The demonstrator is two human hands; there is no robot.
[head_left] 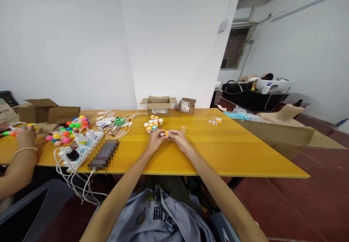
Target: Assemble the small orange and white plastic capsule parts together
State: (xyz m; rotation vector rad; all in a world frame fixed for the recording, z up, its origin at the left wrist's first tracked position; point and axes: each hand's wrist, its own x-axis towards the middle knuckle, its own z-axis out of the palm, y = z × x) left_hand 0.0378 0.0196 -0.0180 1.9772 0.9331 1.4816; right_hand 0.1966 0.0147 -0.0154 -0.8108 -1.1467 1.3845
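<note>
Both my hands meet above the yellow table (218, 151), with a small orange-and-white piece (166, 134) between their fingertips. My left hand (156, 140) is closed on the white end of the piece. On its orange side, the fingers of my right hand (177, 138) are pinched. Just beyond my left hand stand several small white jars (154, 122) with orange or blue parts, grouped together. A small clear cup (183, 129) sits right behind my right hand, touching nothing that I can make out.
An open cardboard box (158, 107) and a smaller box (187, 105) stand by the wall. Small pieces (215, 120) lie at the right. Leftward are a power strip (84, 145), cables, a phone (104, 154), colourful balls (77, 123) and another person's hand (26, 137).
</note>
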